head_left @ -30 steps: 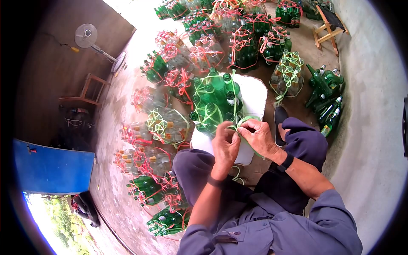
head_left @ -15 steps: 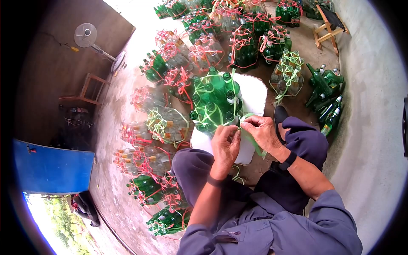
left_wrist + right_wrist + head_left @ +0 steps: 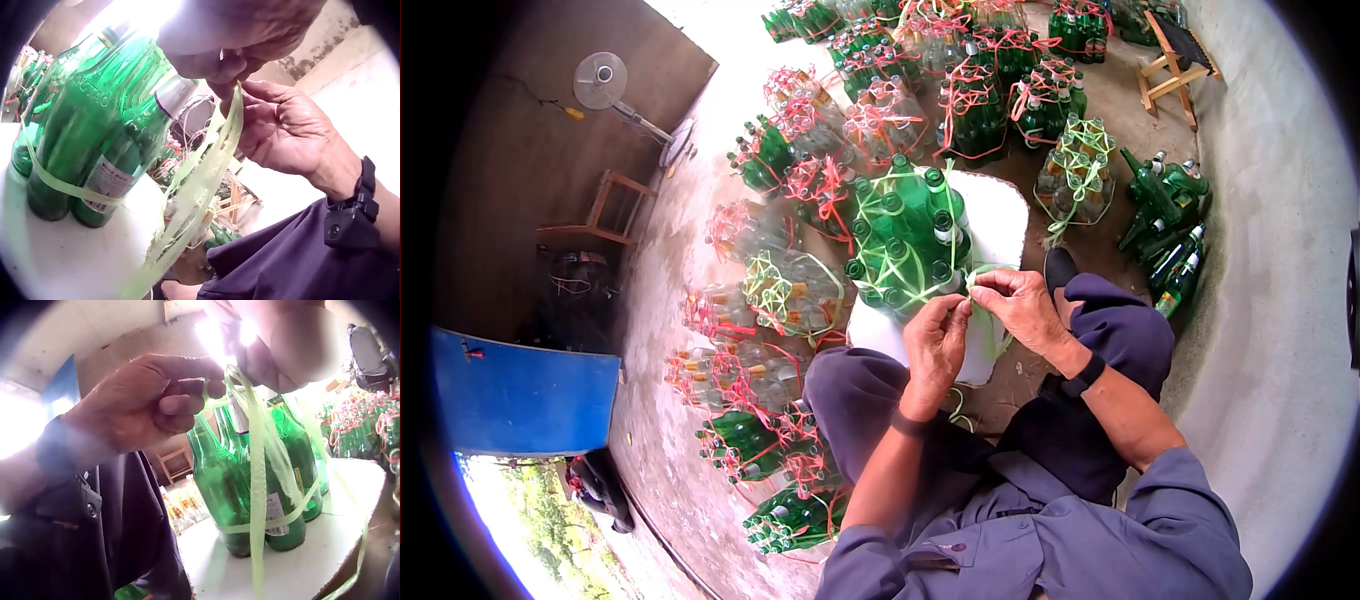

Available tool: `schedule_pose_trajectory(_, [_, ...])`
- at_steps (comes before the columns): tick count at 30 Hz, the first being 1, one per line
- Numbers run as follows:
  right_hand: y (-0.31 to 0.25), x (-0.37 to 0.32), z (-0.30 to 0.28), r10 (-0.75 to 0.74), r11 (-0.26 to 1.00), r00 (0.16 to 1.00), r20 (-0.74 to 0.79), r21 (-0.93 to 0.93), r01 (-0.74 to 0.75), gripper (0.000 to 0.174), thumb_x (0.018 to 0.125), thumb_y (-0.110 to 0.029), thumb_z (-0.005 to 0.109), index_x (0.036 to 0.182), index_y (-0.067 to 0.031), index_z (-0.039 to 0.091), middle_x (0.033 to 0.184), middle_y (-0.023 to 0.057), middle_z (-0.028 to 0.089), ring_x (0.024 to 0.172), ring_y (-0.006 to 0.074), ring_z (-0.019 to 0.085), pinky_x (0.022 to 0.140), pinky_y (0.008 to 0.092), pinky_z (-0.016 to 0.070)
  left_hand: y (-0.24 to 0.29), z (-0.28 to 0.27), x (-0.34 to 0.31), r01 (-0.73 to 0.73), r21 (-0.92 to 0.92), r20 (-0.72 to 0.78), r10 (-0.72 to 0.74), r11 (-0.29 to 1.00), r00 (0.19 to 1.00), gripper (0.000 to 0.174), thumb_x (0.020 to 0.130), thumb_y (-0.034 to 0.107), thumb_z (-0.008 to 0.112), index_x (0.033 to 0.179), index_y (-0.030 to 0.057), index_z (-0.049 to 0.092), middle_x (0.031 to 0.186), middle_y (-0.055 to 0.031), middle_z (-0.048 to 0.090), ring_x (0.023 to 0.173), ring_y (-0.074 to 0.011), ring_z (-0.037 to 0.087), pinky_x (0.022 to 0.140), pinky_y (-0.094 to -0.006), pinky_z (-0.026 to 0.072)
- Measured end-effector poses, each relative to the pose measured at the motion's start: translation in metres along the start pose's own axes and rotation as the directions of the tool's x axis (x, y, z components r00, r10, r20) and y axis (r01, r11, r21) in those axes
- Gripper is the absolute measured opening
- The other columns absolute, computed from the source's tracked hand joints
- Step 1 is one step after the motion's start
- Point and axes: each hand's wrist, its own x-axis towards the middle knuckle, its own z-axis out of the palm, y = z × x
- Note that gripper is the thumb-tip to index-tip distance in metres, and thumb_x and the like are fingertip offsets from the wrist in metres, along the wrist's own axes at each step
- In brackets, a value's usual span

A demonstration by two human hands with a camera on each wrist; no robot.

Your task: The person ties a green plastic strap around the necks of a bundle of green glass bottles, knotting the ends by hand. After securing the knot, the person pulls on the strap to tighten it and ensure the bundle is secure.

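Several green glass bottles stand upright in a bundle, with pale green plastic strapping around their necks and lower sides. Beside the bundle's near edge, my left hand pinches the strapping with thumb and forefinger. My right hand pinches it too, fingertips close to the left ones. From the fingers a loose ribbon of the strapping hangs down in the left wrist view. A loop of this ribbon stands out at the fingertips in the right wrist view. The fingers partly hide the tied spot.
The bottles stand on a white board in front of my knees. Bundles tied in red string crowd the floor to the left and beyond. Loose green bottles lie by the right wall, near a folding stool. A fan stands at left.
My left hand's raised fingers have come down to the strapping. Both hands have shifted slightly right, and the loose ribbon below my right hand has swung about. The bottles stay in place.
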Motion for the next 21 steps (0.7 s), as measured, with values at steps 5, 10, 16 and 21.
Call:
schedule_pose_trajectory(5, [-0.009, -0.003, -0.008, 0.050, 0.999, 0.994, 0.094, 0.006, -0.050, 0.016, 0.089, -0.006, 0.069, 0.101, 0.0040, 0.071, 0.086, 0.0004, 0.072, 0.081, 0.0045, 0.061, 0.073, 0.0243, 0.0530, -0.002, -0.001, -0.002, 0.210, -0.292, 0.064, -0.200, 0.933, 0.978, 0.015, 0.097, 0.011, 0.066, 0.101, -0.0034, 0.067, 0.080, -0.0029, 0.066, 0.072, -0.0075, 0.054, 0.065, -0.0237, 0.0455])
schedule_pose_trajectory(10, [-0.009, -0.003, -0.012, -0.028, 0.999, 0.990, 0.140, -0.031, 0.033, 0.015, 0.089, -0.005, 0.067, 0.100, 0.0044, 0.071, 0.083, 0.0025, 0.071, 0.079, 0.0055, 0.061, 0.072, 0.0246, 0.0524, 0.003, -0.004, 0.000, 0.222, -0.275, 0.088, -0.205, 0.935, 0.975, 0.014, 0.097, 0.010, 0.066, 0.102, -0.0034, 0.067, 0.082, -0.0031, 0.066, 0.077, -0.0092, 0.056, 0.069, -0.0238, 0.0465])
schedule_pose_trajectory(16, [-0.015, -0.004, -0.010, -0.019, 0.996, 0.992, 0.127, -0.088, 0.031, 0.016, 0.089, -0.007, 0.066, 0.099, 0.0043, 0.071, 0.080, 0.0035, 0.070, 0.075, 0.0047, 0.057, 0.068, 0.0250, 0.0500, 0.003, -0.002, 0.001, 0.214, -0.286, 0.098, -0.194, 0.934, 0.976, 0.013, 0.096, 0.006, 0.065, 0.105, -0.0033, 0.067, 0.086, -0.0035, 0.066, 0.080, -0.0098, 0.058, 0.072, -0.0243, 0.0475])
schedule_pose_trajectory(21, [-0.012, -0.003, -0.010, -0.028, 0.995, 0.991, 0.130, -0.092, 0.040, 0.016, 0.090, -0.008, 0.068, 0.099, 0.0038, 0.071, 0.079, 0.0026, 0.069, 0.074, 0.0044, 0.057, 0.067, 0.0244, 0.0497, 0.007, -0.002, 0.001, 0.230, -0.283, 0.091, -0.212, 0.931, 0.973, 0.012, 0.095, 0.004, 0.065, 0.105, -0.0029, 0.066, 0.087, -0.0022, 0.065, 0.080, -0.0090, 0.057, 0.072, -0.0236, 0.0473])
